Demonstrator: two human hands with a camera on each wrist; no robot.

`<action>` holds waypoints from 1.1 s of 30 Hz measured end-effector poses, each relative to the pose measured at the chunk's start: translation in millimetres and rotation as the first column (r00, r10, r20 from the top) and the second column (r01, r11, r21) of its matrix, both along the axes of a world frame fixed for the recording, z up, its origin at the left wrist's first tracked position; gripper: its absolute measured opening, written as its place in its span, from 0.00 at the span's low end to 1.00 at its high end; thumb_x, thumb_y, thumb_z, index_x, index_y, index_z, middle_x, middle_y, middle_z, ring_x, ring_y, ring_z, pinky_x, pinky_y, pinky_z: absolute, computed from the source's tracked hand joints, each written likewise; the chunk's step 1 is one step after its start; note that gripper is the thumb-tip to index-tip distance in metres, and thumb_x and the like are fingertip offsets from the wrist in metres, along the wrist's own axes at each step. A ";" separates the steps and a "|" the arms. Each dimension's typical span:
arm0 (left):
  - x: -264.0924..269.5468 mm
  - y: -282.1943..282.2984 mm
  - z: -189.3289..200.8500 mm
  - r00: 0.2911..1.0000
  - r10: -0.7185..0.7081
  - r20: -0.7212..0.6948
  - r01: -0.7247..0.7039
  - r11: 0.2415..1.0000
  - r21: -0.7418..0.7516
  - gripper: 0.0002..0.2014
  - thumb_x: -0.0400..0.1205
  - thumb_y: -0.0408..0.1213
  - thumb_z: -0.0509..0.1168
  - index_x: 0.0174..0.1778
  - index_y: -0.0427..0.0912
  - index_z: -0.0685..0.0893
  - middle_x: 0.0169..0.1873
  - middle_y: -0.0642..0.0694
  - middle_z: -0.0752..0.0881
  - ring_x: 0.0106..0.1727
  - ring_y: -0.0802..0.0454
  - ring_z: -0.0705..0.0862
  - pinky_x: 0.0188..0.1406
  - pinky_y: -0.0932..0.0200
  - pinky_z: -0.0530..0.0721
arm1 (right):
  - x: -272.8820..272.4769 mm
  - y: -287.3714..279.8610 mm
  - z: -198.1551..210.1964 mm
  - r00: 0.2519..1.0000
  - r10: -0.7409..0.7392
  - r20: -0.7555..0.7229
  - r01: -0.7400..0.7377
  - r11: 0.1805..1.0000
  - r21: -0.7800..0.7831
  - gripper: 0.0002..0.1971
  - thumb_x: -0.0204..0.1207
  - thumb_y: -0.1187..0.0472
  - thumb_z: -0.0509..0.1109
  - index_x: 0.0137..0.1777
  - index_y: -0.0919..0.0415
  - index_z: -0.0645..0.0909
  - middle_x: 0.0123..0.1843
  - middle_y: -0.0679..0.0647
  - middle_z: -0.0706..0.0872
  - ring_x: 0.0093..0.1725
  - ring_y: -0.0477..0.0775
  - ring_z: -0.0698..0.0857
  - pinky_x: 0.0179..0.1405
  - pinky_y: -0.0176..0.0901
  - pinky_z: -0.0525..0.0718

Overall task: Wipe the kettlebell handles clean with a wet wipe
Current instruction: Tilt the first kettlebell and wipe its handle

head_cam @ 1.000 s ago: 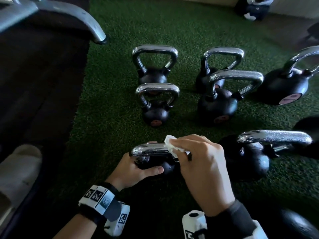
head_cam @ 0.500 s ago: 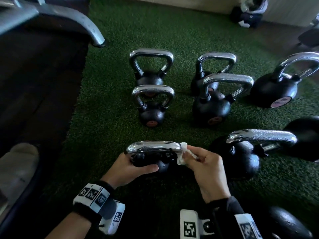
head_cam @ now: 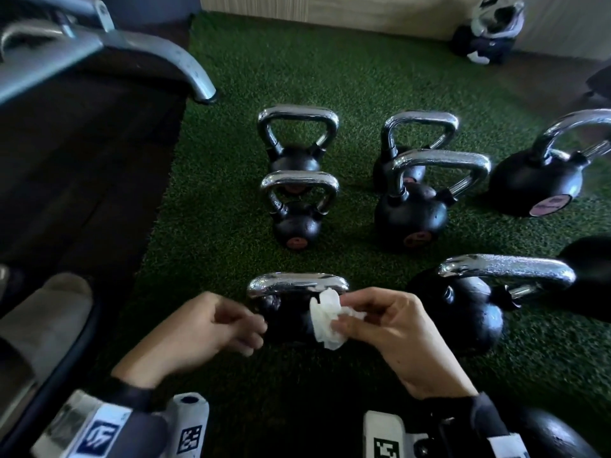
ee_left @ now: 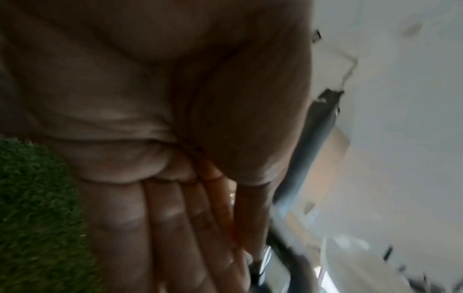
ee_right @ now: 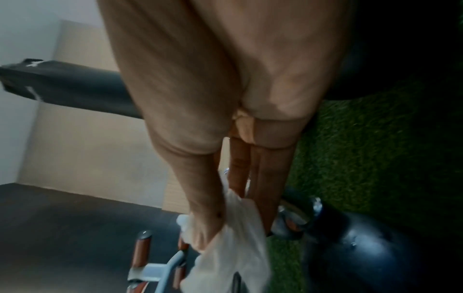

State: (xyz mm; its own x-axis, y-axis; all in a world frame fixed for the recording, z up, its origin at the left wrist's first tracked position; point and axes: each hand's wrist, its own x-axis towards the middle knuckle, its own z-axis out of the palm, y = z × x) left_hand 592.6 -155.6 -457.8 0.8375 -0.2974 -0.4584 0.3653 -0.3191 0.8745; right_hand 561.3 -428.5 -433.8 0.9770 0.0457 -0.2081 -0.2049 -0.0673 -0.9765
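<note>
A small black kettlebell with a chrome handle (head_cam: pixel 294 284) stands on the green turf just in front of me. My right hand (head_cam: pixel 350 320) pinches a crumpled white wet wipe (head_cam: pixel 325 320) between thumb and fingers, just below the right end of that handle. In the right wrist view the wipe (ee_right: pixel 233 237) hangs from the right hand (ee_right: pixel 225 208) beside a black kettlebell body (ee_right: pixel 363 247). My left hand (head_cam: pixel 254 332) hovers at the kettlebell's left side, fingers loosely curled and holding nothing. The left wrist view shows the left hand (ee_left: pixel 175 228) with fingers nearly straight.
Several more chrome-handled kettlebells stand on the turf (head_cam: pixel 215 226): two small ones (head_cam: pixel 299 206) ahead, bigger ones (head_cam: pixel 413 206) to the right and one large one (head_cam: pixel 463 309) close to my right hand. A grey machine leg (head_cam: pixel 185 67) and dark flooring (head_cam: pixel 82 176) lie left.
My left hand has let go of the kettlebell body and lifted off it. My right hand has drawn the wipe off the handle's right end, toward me.
</note>
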 end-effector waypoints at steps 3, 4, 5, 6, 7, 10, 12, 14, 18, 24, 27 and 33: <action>-6.9 -5.3 29.9 0.999 0.011 0.038 -0.004 0.983 -0.182 0.16 0.80 0.41 0.67 0.61 0.41 0.91 0.51 0.38 0.94 0.54 0.43 0.94 0.55 0.59 0.91 | 1.0 12.7 23.0 0.981 0.123 0.149 -0.125 0.992 0.006 0.12 0.58 0.62 0.88 0.42 0.54 0.94 0.41 0.55 0.94 0.40 0.48 0.90 0.45 0.40 0.87; -7.7 -9.7 36.0 0.999 0.005 0.042 0.004 0.975 -0.222 0.17 0.81 0.42 0.65 0.63 0.42 0.90 0.52 0.39 0.94 0.56 0.45 0.94 0.56 0.59 0.91 | 1.8 16.3 26.9 0.972 0.153 0.177 -0.154 0.988 -0.006 0.12 0.59 0.63 0.89 0.42 0.55 0.93 0.40 0.54 0.94 0.40 0.48 0.89 0.44 0.39 0.86; -7.8 -14.5 38.9 1.000 -0.002 0.030 0.010 0.964 -0.265 0.18 0.81 0.43 0.64 0.64 0.41 0.90 0.51 0.40 0.95 0.55 0.47 0.94 0.56 0.58 0.91 | 2.9 19.3 29.2 0.966 0.169 0.195 -0.165 0.986 -0.038 0.13 0.60 0.63 0.90 0.41 0.54 0.92 0.40 0.54 0.93 0.39 0.48 0.89 0.42 0.39 0.86; -8.3 -19.7 42.9 1.000 -0.001 0.012 0.005 0.955 -0.298 0.19 0.81 0.43 0.64 0.63 0.40 0.91 0.48 0.39 0.95 0.53 0.48 0.94 0.55 0.56 0.92 | 4.4 22.1 29.9 0.961 0.174 0.213 -0.158 0.983 -0.089 0.13 0.60 0.63 0.91 0.41 0.54 0.91 0.39 0.53 0.93 0.37 0.48 0.87 0.40 0.40 0.85; -8.6 -24.0 43.7 1.000 -0.001 -0.001 0.001 0.949 -0.315 0.19 0.81 0.43 0.64 0.61 0.39 0.92 0.46 0.37 0.94 0.51 0.48 0.94 0.56 0.53 0.92 | 5.8 24.5 29.3 0.957 0.170 0.234 -0.139 0.980 -0.146 0.14 0.60 0.61 0.91 0.40 0.54 0.89 0.37 0.52 0.92 0.35 0.47 0.86 0.38 0.42 0.84; -9.7 -34.0 42.8 0.999 0.004 -0.033 -0.016 0.932 -0.362 0.16 0.80 0.41 0.67 0.58 0.40 0.94 0.51 0.33 0.93 0.54 0.45 0.93 0.54 0.54 0.93 | 9.6 29.5 24.3 0.940 0.093 0.329 -0.001 0.964 -0.268 0.17 0.58 0.58 0.92 0.37 0.51 0.85 0.34 0.46 0.87 0.31 0.43 0.83 0.33 0.37 0.81; -12.1 -38.0 38.9 0.997 0.048 -0.056 -0.066 0.916 -0.396 0.16 0.79 0.39 0.69 0.59 0.39 0.94 0.52 0.34 0.93 0.51 0.48 0.93 0.47 0.61 0.92 | 11.5 31.5 22.6 0.906 0.063 0.419 0.096 0.933 -0.348 0.18 0.57 0.60 0.91 0.35 0.49 0.82 0.34 0.44 0.84 0.31 0.45 0.83 0.31 0.31 0.78; -14.0 -41.1 37.9 0.990 0.103 -0.092 -0.132 0.896 -0.423 0.15 0.78 0.37 0.71 0.59 0.38 0.93 0.54 0.34 0.93 0.53 0.47 0.93 0.49 0.61 0.91 | 11.3 33.0 21.2 0.897 0.071 0.437 0.100 0.929 -0.356 0.17 0.59 0.61 0.90 0.37 0.50 0.83 0.33 0.44 0.84 0.30 0.43 0.82 0.30 0.29 0.76; -16.9 -39.4 52.5 0.968 0.245 0.063 -0.201 0.899 -0.390 0.12 0.77 0.33 0.72 0.54 0.39 0.95 0.51 0.38 0.95 0.53 0.46 0.94 0.47 0.65 0.91 | 8.1 27.6 17.0 0.913 0.083 0.399 -0.002 0.980 -0.200 0.14 0.66 0.59 0.88 0.47 0.52 0.86 0.36 0.49 0.90 0.29 0.42 0.81 0.31 0.33 0.78; -16.7 -36.6 53.3 0.512 -0.031 0.858 -0.274 0.941 0.198 0.19 0.82 0.34 0.75 0.70 0.46 0.88 0.47 0.57 0.91 0.47 0.60 0.91 0.48 0.64 0.90 | 14.2 5.4 -47.4 0.940 -0.243 0.240 0.316 0.887 -0.338 0.16 0.65 0.70 0.77 0.45 0.46 0.86 0.41 0.38 0.91 0.37 0.42 0.89 0.37 0.28 0.83; -10.2 -52.5 36.1 0.442 -0.202 0.874 -0.296 0.887 0.355 0.17 0.83 0.36 0.72 0.68 0.49 0.89 0.51 0.56 0.86 0.48 0.59 0.86 0.50 0.60 0.87 | 14.4 8.2 -77.4 0.995 -0.102 0.009 0.102 0.972 -0.214 0.19 0.64 0.58 0.84 0.54 0.41 0.88 0.51 0.40 0.93 0.50 0.44 0.92 0.53 0.41 0.89; -12.7 -57.8 21.0 0.412 -0.218 0.885 -0.361 0.853 0.377 0.15 0.84 0.37 0.71 0.67 0.51 0.90 0.51 0.57 0.85 0.49 0.57 0.82 0.56 0.64 0.82 | 20.6 26.7 -93.1 0.984 -0.142 0.107 0.165 0.951 -0.260 0.11 0.70 0.51 0.86 0.51 0.44 0.90 0.48 0.37 0.94 0.50 0.38 0.91 0.56 0.48 0.90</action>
